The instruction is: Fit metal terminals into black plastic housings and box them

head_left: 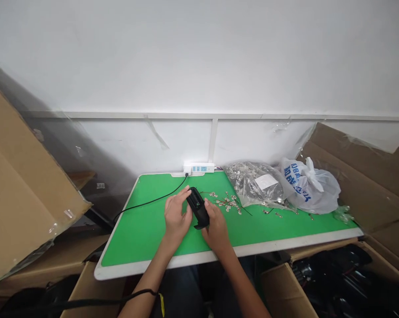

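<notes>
Both hands hold a black elongated plastic housing (197,206) above the green tabletop, tilted with its far end to the left. It has a recessed middle and a lip jutting from its near end. My left hand (178,216) is closed on its left side, fingers at the far end. On the right side, my right hand (216,226) grips the near half, its fingertips on the edge. Small metal contact pieces with thin wires (228,203) lie loose on the table just right of the housing.
A white power strip (202,168) with a black cable (153,202) sits at the wall. A clear bag of metal parts (252,181) and a white plastic bag (314,185) rest on the right. Cardboard boxes (285,289) flank the green table (143,238); one holds black parts (358,282).
</notes>
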Demonstrator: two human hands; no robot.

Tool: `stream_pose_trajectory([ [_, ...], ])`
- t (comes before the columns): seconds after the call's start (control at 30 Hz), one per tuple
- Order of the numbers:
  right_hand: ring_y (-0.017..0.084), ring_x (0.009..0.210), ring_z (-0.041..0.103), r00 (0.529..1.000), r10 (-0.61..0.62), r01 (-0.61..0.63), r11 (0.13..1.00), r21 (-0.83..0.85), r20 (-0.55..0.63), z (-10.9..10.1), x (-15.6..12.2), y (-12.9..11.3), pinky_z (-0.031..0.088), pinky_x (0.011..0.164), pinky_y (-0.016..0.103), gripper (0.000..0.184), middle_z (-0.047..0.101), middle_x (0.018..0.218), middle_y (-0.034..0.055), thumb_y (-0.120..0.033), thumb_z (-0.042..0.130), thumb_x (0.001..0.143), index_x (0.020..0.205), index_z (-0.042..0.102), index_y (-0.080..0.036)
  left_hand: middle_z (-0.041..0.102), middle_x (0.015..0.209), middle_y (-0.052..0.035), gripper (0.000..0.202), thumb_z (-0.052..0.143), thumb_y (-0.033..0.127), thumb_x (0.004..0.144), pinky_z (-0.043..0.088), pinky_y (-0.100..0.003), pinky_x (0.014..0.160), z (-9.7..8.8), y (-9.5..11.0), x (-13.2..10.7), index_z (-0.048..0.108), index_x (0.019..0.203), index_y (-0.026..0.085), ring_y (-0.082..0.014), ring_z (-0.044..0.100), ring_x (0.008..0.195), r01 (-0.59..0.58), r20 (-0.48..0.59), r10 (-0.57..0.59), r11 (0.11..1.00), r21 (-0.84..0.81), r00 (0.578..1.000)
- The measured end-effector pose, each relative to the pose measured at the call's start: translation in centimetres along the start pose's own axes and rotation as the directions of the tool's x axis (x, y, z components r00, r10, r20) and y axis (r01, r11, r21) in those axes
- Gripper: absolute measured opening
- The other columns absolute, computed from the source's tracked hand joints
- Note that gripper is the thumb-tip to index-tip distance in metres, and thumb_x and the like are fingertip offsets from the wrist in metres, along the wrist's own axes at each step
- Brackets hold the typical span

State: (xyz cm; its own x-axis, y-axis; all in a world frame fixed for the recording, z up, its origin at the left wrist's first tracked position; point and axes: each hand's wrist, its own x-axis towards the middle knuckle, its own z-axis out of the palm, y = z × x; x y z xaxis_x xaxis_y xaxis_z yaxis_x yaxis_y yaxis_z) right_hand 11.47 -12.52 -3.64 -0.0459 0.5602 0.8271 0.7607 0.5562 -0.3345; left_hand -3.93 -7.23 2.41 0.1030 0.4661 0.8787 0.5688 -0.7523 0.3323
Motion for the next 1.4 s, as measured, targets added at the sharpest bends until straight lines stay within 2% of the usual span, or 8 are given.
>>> stream_pose_trajectory([
  [0.1, 0.03, 0.13, 0.064, 0.997, -0.005, 0.01, 0.998, 0.067, -0.076, -0.1, -0.3, 0.2, 0.058, 0.102, 0.056, 0.086, 0.062, 0.146, 0.0167, -0.009, 0.05, 0.09, 0.167, 0.016, -0.026, 0.075, 0.128, -0.0119, 0.039, 0.059, 0.007, 0.093, 0.054, -0.041, 0.098, -0.1, 1.4, 0.6, 0.062, 0.128, 0.023, -0.0233, 0.074, 0.117, -0.088, -0.015, 0.088, 0.996, 0.001, 0.996],
  [0.2, 0.03, 0.124, 0.068, 0.989, 0.035, -0.027, 0.998, 0.059, -0.145, -0.2, -0.8, 0.3, 0.058, 0.101, 0.058, 0.081, 0.066, 0.141, 0.0146, -0.011, 0.053, 0.091, 0.164, 0.023, -0.029, 0.077, 0.124, -0.0119, 0.04, 0.062, 0.005, 0.093, 0.058, -0.04, 0.092, 0.0, 2.1, 1.0, 0.058, 0.128, 0.024, -0.0226, 0.076, 0.111, -0.155, -0.045, 0.154, 0.987, -0.036, 0.987],
  [0.43, 0.031, 0.112, 0.072, 0.923, 0.338, -0.323, 0.941, 0.103, -0.187, -0.2, -1.8, 1.1, 0.06, 0.093, 0.052, 0.058, 0.072, 0.127, 0.0137, -0.021, 0.061, 0.091, 0.148, 0.049, -0.024, 0.078, 0.12, -0.0123, 0.043, 0.064, -0.001, 0.091, 0.064, -0.032, 0.082, 0.6, 3.2, 0.4, 0.055, 0.125, 0.023, -0.0199, 0.078, 0.107, -0.253, -0.138, 0.235, 0.958, -0.132, 0.962],
  [0.73, 0.027, 0.103, 0.074, 0.908, 0.417, -0.397, 0.884, 0.246, -0.035, -0.6, -0.3, 0.5, 0.061, 0.09, 0.043, 0.036, 0.076, 0.114, 0.0111, -0.032, 0.064, 0.093, 0.127, 0.061, -0.021, 0.078, 0.112, -0.0108, 0.033, 0.065, 0.006, 0.095, 0.066, -0.029, 0.078, 0.4, 3.5, -0.1, 0.054, 0.123, 0.021, -0.0189, 0.079, 0.102, -0.097, -0.158, 0.045, 0.936, -0.338, 0.986],
  [0.87, 0.027, 0.095, 0.075, 0.911, 0.407, -0.411, 0.875, 0.257, 0.07, -1.0, 0.1, 0.0, 0.061, 0.086, 0.04, 0.031, 0.077, 0.107, 0.0094, -0.036, 0.065, 0.093, 0.121, 0.063, -0.022, 0.078, 0.109, -0.0108, 0.025, 0.065, 0.012, 0.097, 0.065, -0.028, 0.075, 0.0, 3.0, 0.3, 0.06, 0.12, 0.019, -0.0192, 0.078, 0.103, -0.01, -0.149, -0.035, 0.957, -0.289, 0.988],
  [1.1, 0.027, 0.09, 0.074, 0.939, 0.336, -0.345, 0.916, 0.204, 0.078, -1.3, 0.3, -0.4, 0.059, 0.082, 0.039, 0.028, 0.076, 0.101, 0.0085, -0.036, 0.065, 0.094, 0.118, 0.064, -0.022, 0.076, 0.112, -0.0119, 0.019, 0.064, 0.013, 0.097, 0.061, -0.028, 0.073, -0.4, 3.1, 0.2, 0.063, 0.115, 0.019, -0.019, 0.075, 0.103, 0.073, -0.12, -0.109, 0.96, -0.27, 0.987],
  [1.3, 0.024, 0.075, 0.068, 0.932, 0.309, -0.351, 0.901, 0.256, 0.19, -2.0, 0.8, -1.0, 0.055, 0.07, 0.036, 0.027, 0.071, 0.082, 0.0042, -0.047, 0.071, 0.089, 0.099, 0.067, -0.022, 0.075, 0.12, -0.012, 0.016, 0.065, 0.022, 0.099, 0.054, -0.025, 0.064, -0.7, 4.0, 0.7, 0.064, 0.115, 0.019, -0.0078, 0.061, 0.066, 0.207, -0.023, -0.221, 0.941, -0.267, 0.975],
  [1.4, 0.023, 0.073, 0.067, 0.909, 0.329, -0.405, 0.844, 0.352, 0.255, -2.4, 0.7, -1.0, 0.055, 0.067, 0.035, 0.032, 0.072, 0.081, 0.0036, -0.052, 0.075, 0.085, 0.094, 0.069, -0.022, 0.076, 0.111, -0.0078, 0.017, 0.066, 0.027, 0.099, 0.049, -0.023, 0.059, -1.2, 4.3, 1.7, 0.067, 0.114, 0.02, -0.0066, 0.053, 0.06, 0.304, 0.05, -0.302, 0.915, -0.266, 0.952],
])
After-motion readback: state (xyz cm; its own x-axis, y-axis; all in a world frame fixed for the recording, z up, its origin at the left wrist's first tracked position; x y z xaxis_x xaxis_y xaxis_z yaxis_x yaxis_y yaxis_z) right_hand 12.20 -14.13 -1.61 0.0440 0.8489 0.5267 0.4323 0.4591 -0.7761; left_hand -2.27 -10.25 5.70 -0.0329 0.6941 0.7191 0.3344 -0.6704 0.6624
